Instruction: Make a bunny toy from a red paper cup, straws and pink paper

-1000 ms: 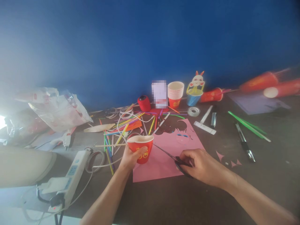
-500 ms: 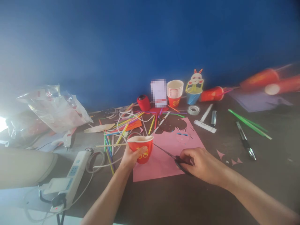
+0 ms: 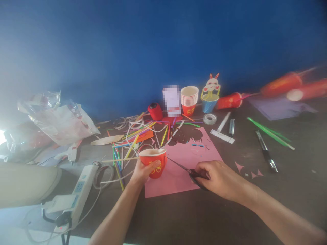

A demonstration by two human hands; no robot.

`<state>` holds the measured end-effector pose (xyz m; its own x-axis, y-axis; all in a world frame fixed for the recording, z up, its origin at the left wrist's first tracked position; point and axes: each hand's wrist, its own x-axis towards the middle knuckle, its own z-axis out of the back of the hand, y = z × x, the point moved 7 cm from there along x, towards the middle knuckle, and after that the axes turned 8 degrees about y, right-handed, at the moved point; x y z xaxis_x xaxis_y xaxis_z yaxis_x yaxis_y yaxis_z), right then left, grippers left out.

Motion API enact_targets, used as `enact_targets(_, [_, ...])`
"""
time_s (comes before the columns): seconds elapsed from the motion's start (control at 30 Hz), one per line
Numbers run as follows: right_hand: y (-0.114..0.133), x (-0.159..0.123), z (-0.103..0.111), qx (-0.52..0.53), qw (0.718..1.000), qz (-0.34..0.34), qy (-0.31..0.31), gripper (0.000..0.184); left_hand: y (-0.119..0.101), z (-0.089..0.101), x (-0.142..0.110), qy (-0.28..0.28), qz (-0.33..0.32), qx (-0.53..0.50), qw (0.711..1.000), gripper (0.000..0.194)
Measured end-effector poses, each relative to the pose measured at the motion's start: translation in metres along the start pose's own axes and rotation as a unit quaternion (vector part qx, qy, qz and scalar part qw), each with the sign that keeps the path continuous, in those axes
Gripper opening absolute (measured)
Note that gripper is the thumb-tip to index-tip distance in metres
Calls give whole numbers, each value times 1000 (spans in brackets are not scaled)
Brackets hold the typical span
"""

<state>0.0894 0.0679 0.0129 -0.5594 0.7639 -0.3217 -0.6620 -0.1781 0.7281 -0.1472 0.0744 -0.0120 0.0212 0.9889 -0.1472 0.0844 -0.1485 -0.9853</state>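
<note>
My left hand (image 3: 143,173) is wrapped round a red paper cup (image 3: 150,161) with yellow markings, its thumb across the front. The cup's white rim is squeezed out of round. In my right hand (image 3: 213,173) is a pair of scissors (image 3: 195,177) with black handles; the fingers are closed on them. The blades reach left to the right side of the cup, near its rim. Whether they have pierced the wall I cannot tell. Beneath both lies a pink paper sheet (image 3: 176,175) with rounded pieces cut from its far edge and a drawn face on it.
Coloured sticks (image 3: 130,146) and a white cable lie left of the cup. Farther left are a power strip (image 3: 79,190) and a glue gun (image 3: 71,151). Behind stand stacked paper cups (image 3: 189,98) and a blue cup (image 3: 209,103) with a rabbit. A pen (image 3: 265,149) lies right.
Both hands, the cup and the scissors keep almost the same places. The background has shifted very slightly in the picture.
</note>
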Motion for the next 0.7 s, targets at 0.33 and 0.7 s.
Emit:
enact_targets(0.33, [1,0,6,-6,1000,1,-30,15,17,-2,1,-47,55,-149,986,41])
enact_targets(0.7, [0,1,3,-1,1000,2,-25,13,15,-2,1,-44,62,-154,985,42])
